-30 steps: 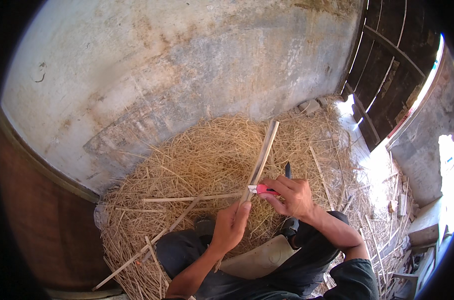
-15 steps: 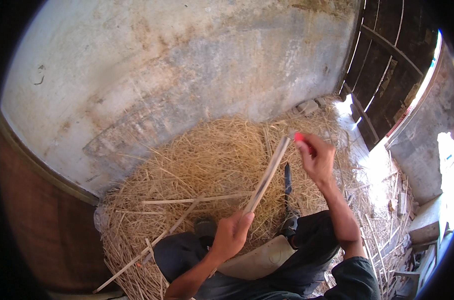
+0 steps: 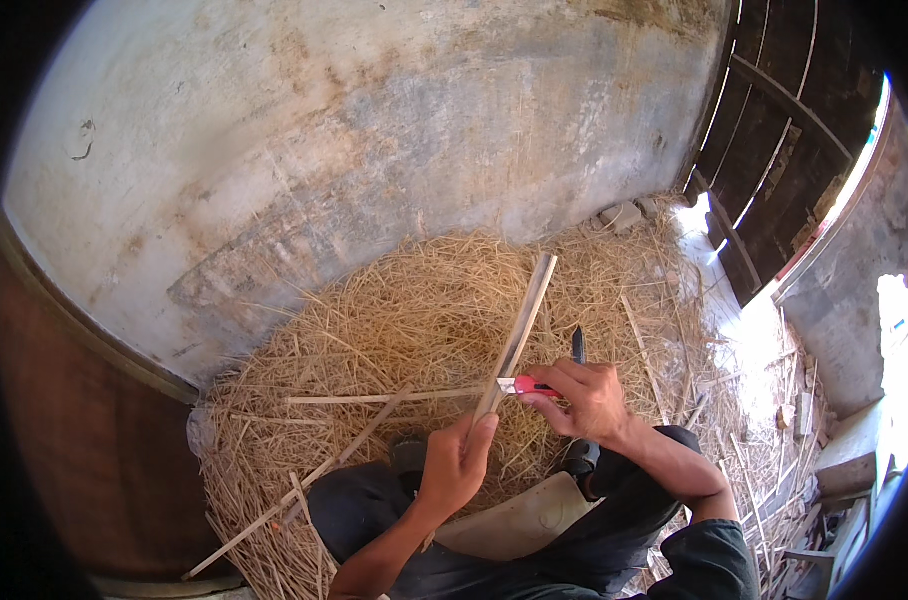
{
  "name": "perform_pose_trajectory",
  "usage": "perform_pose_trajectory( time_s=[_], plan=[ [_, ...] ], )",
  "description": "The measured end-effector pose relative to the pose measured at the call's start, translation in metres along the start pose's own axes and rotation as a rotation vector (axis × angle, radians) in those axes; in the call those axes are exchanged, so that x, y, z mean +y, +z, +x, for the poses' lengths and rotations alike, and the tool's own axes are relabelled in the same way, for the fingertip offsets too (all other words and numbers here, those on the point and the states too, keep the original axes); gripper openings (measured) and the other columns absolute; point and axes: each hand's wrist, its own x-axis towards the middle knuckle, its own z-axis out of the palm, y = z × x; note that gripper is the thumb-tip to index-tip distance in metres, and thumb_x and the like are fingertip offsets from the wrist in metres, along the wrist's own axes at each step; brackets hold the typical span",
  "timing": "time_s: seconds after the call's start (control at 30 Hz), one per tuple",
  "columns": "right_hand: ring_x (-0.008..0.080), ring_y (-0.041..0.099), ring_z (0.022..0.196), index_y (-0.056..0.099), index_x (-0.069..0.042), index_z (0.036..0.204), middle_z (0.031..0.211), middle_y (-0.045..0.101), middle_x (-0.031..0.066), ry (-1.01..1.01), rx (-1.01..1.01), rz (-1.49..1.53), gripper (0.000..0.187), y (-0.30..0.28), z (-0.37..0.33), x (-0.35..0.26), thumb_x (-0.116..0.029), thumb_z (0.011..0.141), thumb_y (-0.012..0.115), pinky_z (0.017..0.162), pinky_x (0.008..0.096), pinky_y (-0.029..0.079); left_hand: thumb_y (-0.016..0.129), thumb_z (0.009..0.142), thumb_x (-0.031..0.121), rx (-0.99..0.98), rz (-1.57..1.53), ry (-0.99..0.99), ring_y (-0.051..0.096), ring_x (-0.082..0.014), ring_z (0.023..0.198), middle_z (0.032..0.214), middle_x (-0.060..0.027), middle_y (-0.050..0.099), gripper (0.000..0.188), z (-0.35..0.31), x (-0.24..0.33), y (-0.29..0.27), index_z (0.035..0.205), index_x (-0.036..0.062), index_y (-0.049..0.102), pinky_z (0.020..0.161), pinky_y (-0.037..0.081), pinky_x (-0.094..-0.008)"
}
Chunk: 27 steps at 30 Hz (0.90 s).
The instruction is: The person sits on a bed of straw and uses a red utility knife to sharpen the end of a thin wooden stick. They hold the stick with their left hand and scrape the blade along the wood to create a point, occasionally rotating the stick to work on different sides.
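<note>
My left hand point(image 3: 457, 463) is closed round the lower end of a pale wooden strip point(image 3: 527, 310), which slants up and away to the right over the straw. My right hand point(image 3: 581, 399) grips a red utility knife point(image 3: 527, 385). Its short blade lies against the strip a little above my left fingers. Behind the right hand a dark, narrow blade-like tool point(image 3: 578, 345) stands out of the straw by my foot; its lower part is hidden.
Loose straw point(image 3: 424, 290) covers the ground up to a stained wall point(image 3: 404, 130). Thin sticks point(image 3: 304, 485) lie at the left. A pale pad or block point(image 3: 519, 520) is between my legs. A dark plank door point(image 3: 774, 150) stands at the right, a brown panel point(image 3: 74, 420) at the left.
My right hand has come down and left with the utility knife, from beyond the strip's top end to its lower part. The strip stands slightly steeper; my left hand keeps its hold.
</note>
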Motion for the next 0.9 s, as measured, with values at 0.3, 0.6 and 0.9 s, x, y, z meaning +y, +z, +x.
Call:
perform_pose_trajectory(
  time_s=[0.3, 0.6, 0.9],
  plan=[
    [0.0204, 0.069, 0.057, 0.079, -0.014, 0.108, 0.08, 0.072, 0.0016, -0.028, 0.049, -0.033, 0.023, 0.002, 0.008, -0.003, -0.03, 0.093, 0.082, 0.05, 0.0347, 0.054, 0.06, 0.112, 0.026, 0.046, 0.108, 0.064, 0.043, -0.008, 0.053, 0.058, -0.0057, 0.046, 0.028, -0.001, 0.012, -0.001, 0.108, -0.0006, 0.07, 0.049, 0.036, -0.0345],
    [0.0154, 0.073, 0.062, 0.082, -0.004, 0.105, 0.085, 0.079, 0.0122, 0.327, 0.425, -0.112, 0.016, -0.046, 0.03, 0.071, -0.018, 0.098, 0.076, 0.053, 0.0301, 0.059, 0.057, 0.114, 0.032, -0.06, 0.037, 0.01, 0.039, -0.0045, 0.057, 0.061, 0.0037, 0.044, 0.038, -0.02, 0.01, -0.003, 0.096, 0.0002, 0.067, 0.051, 0.031, -0.0319],
    [0.0219, 0.072, 0.061, 0.08, -0.014, 0.108, 0.087, 0.076, 0.0048, 0.001, 0.015, 0.055, 0.021, 0.0, 0.008, 0.003, -0.028, 0.093, 0.083, 0.053, 0.034, 0.056, 0.062, 0.111, 0.026, 0.017, 0.073, 0.045, 0.041, -0.0107, 0.05, 0.056, -0.0087, 0.043, 0.03, -0.007, 0.002, -0.007, 0.109, -0.0027, 0.071, 0.048, 0.035, -0.0351]
  ],
)
